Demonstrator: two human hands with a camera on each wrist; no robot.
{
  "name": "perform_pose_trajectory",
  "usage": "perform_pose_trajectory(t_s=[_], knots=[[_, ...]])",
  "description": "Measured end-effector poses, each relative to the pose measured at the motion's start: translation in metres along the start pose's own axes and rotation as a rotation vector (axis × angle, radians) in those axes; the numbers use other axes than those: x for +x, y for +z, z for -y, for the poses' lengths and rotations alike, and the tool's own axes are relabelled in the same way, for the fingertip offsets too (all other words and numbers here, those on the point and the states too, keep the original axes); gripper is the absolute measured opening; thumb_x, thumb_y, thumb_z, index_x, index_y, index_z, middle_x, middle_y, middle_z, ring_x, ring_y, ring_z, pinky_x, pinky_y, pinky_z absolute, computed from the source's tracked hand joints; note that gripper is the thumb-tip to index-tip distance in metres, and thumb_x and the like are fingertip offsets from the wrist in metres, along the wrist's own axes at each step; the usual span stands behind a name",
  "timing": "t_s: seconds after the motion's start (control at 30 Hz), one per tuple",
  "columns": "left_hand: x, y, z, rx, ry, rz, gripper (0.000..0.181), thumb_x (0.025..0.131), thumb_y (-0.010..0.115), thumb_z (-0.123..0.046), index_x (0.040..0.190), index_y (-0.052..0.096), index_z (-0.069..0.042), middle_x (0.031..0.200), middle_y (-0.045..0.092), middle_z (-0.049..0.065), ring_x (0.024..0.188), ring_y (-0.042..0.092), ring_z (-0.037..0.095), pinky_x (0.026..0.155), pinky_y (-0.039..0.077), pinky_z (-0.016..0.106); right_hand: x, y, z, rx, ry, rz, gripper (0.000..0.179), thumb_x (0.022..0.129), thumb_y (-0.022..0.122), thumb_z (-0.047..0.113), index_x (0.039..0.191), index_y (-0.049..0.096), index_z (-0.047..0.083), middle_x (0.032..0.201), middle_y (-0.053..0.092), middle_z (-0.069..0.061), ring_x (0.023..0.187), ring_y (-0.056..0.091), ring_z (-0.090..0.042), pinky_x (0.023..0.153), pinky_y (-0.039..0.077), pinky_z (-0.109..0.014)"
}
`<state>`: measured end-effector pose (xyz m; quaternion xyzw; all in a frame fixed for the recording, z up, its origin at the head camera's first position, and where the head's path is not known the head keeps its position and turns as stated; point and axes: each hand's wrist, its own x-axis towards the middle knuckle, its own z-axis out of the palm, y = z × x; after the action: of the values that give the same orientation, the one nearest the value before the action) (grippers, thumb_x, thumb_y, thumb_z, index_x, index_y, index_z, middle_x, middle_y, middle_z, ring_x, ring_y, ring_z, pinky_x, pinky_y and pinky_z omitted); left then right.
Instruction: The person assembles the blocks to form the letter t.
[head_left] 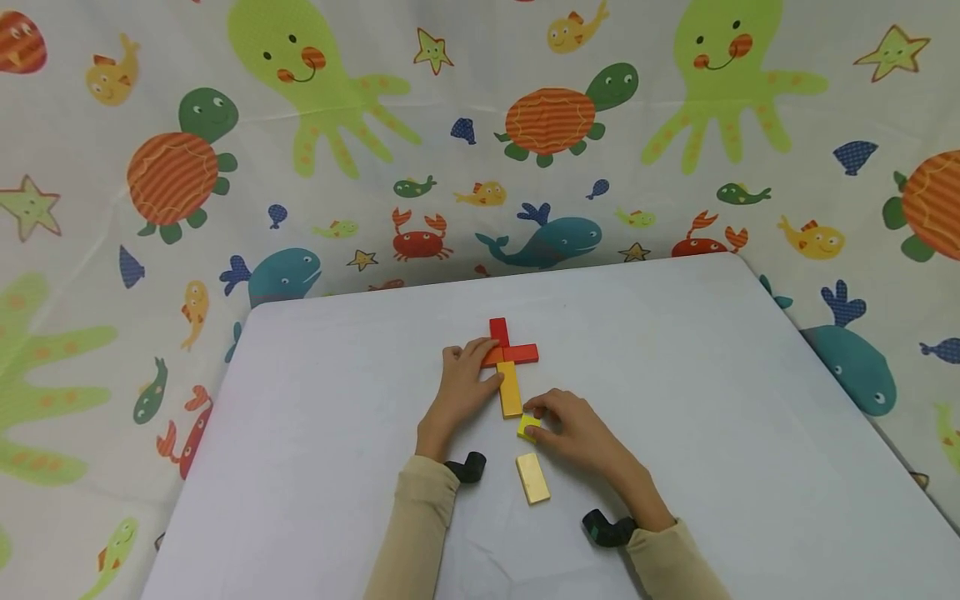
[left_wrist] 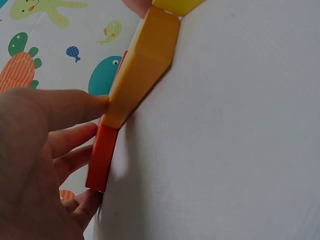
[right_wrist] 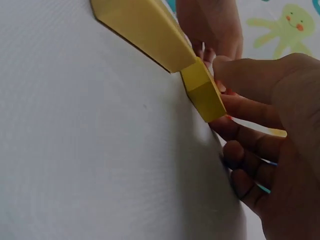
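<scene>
My left hand (head_left: pixel 461 387) lies along the left of a joined row of blocks. Its thumb touches the side of a long orange-yellow block (head_left: pixel 510 392), and its fingertips rest at an orange-red block (left_wrist: pixel 102 157), partly covering it in the head view. A red block (head_left: pixel 499 331) stands out above that one, and another red block (head_left: pixel 522 354) extends rightward. My right hand (head_left: pixel 581 429) pinches a small yellow block (head_left: pixel 528 426) between thumb and fingers, close to the near end of the orange-yellow block.
A pale yellow block (head_left: pixel 533 479) lies nearer me, between my forearms. The white table (head_left: pixel 337 400) has its back edge against a curtain (head_left: pixel 465 50) printed with sea animals. A black camera mount (head_left: pixel 468 467) sits on my left wrist, another (head_left: pixel 606 530) on my right.
</scene>
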<state>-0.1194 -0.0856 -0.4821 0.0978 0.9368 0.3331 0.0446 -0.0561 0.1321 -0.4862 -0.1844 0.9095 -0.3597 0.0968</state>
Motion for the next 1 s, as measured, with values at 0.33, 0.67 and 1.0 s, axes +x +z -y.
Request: perform_pose_trajectory(t_s=[0.33, 0.67, 1.0], knots=[[-0.002, -0.003, -0.001, -0.009, -0.007, -0.001, 0.058, 0.097, 0.068, -0.025, 0.152, 0.053, -0.014, 0.160, 0.048, 0.011, 0.140, 0.032, 0.042, 0.113, 0.039, 0.059, -0.001, 0.004, 0.005, -0.044, -0.036, -0.049, 0.027, 0.092, 0.080, 0.023, 0.118, 0.075, 0.016, 0.101, 0.069, 0.007, 0.090, 0.052, -0.009, 0.083, 0.046, -0.031], [-0.002, -0.003, -0.001, -0.014, -0.014, 0.002, 0.058, 0.097, 0.068, -0.025, 0.152, 0.053, -0.015, 0.160, 0.048, 0.010, 0.140, 0.032, 0.042, 0.114, 0.038, 0.059, -0.002, 0.003, 0.006, -0.046, -0.040, -0.049, 0.024, 0.093, 0.079, 0.022, 0.116, 0.075, 0.016, 0.100, 0.069, 0.006, 0.090, 0.052, -0.009, 0.082, 0.045, -0.031], [0.001, 0.000, -0.001, 0.000, -0.046, 0.021, 0.061, 0.097, 0.068, -0.027, 0.155, 0.050, -0.019, 0.162, 0.046, 0.007, 0.143, 0.031, 0.039, 0.115, 0.040, 0.057, -0.024, -0.001, 0.009, -0.001, 0.030, -0.123, 0.022, 0.096, 0.075, 0.017, 0.118, 0.072, 0.014, 0.103, 0.067, 0.005, 0.091, 0.056, -0.008, 0.081, 0.052, -0.026]])
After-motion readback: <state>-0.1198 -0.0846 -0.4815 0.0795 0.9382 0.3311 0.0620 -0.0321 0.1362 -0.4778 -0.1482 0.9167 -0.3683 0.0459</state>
